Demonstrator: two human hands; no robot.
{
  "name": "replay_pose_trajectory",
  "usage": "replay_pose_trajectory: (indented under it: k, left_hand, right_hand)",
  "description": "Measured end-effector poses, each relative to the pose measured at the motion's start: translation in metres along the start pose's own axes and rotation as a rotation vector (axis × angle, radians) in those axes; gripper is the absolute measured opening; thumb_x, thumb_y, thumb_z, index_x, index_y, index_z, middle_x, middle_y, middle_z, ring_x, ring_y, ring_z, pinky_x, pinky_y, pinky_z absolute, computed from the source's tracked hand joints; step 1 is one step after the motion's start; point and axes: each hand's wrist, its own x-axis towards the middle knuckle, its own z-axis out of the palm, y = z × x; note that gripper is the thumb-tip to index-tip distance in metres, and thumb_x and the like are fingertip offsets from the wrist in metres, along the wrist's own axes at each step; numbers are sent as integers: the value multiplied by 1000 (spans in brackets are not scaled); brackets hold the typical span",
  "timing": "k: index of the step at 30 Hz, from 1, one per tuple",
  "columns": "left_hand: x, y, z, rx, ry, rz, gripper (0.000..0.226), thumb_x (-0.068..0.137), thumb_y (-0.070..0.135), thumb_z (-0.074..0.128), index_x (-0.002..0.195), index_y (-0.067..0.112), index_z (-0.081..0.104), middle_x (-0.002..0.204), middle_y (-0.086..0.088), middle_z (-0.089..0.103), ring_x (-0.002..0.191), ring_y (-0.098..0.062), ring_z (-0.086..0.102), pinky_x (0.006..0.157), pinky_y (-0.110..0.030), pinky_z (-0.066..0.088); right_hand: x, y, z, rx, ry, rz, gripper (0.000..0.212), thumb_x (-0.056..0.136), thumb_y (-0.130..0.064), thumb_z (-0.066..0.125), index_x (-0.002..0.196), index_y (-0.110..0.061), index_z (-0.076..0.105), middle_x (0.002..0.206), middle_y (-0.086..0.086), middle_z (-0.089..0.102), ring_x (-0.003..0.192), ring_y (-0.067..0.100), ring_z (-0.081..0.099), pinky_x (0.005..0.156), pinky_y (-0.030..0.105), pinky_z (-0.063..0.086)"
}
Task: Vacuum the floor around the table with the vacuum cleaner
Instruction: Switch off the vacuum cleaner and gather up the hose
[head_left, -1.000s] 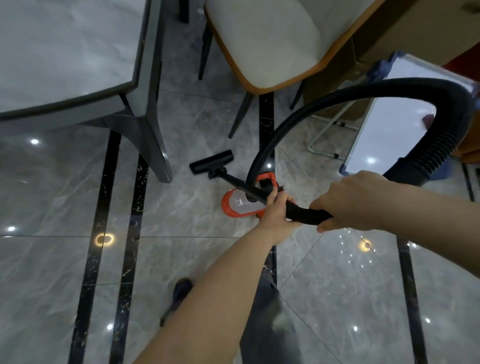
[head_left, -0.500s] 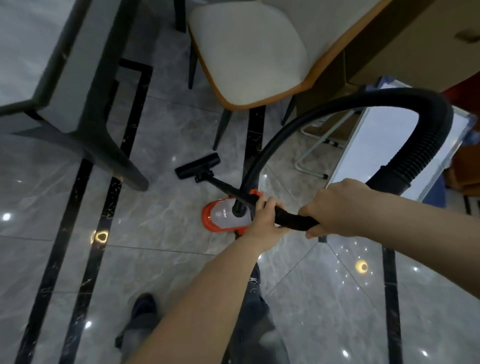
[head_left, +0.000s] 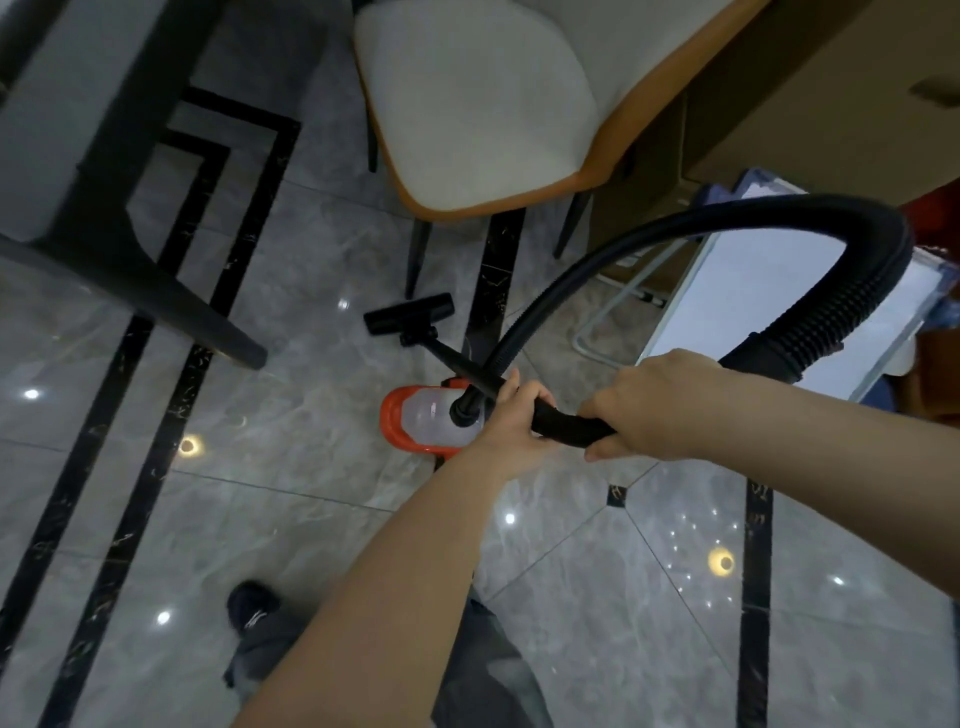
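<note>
Two hands grip the black wand of a canister vacuum, and no brand or writing can be read on any part of it. At nine to eleven o'clock stands the grey table, its dark splayed leg ending on the glossy tiled floor. Near the centre, the black floor nozzle rests on the tiles between that leg and the cushioned chair at twelve o'clock. Just below the nozzle sits the orange and clear vacuum body. The left hand has its fingers curled round the wand's forward end; the right hand, just beside it toward three o'clock, is closed over the wand where the ribbed hose begins. The hose arches up toward two o'clock and back down to the body. A white board leans at three o'clock. Compared with half a second ago, the table has slid further toward the left edge, and the nozzle lies nearer the chair legs.
</note>
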Motion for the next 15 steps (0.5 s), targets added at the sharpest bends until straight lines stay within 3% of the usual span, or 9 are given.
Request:
replay_pose_trajectory:
  k: [5,8,9,12,15]
  left_hand:
    - [-8,-7,-1,-21,71,22,28,83,15,72,101,19,51,159,-12,19,152,-13,0,104,-22,18]
    - [-20,-14,6,-75,176,20,31,83,13,73,105,15,50,148,-13,31,143,-10,24,104,-15,27]
    - [-22,-18,5,-86,204,25,33,82,14,75,104,15,50,146,-13,33,142,-10,24,107,-17,27]
    - [-20,-26,-13,-51,210,23,33,82,17,75,104,20,51,156,-16,24,153,-19,1,109,-22,19]
    - [-8,-30,-41,-6,261,27,32,80,22,76,100,22,51,150,-16,34,152,-27,9,118,-37,21]
  right_hand:
    - [7,5,-2,17,52,-79,45,98,-62,45,129,-32,57,87,-8,59,83,15,60,80,34,53]
    - [7,-4,-14,-113,12,-93,46,98,-61,45,135,-35,53,83,-9,50,87,16,58,77,34,50]
    - [8,-9,-18,-133,7,-100,47,99,-61,45,136,-34,52,81,-9,46,87,17,56,78,34,49]
    - [19,-17,-29,-142,72,-133,46,97,-62,46,130,-32,56,78,-9,47,84,17,56,80,35,51]
    - [28,-19,-51,-211,191,-150,45,95,-65,47,126,-35,59,76,-10,50,77,15,56,76,35,53]
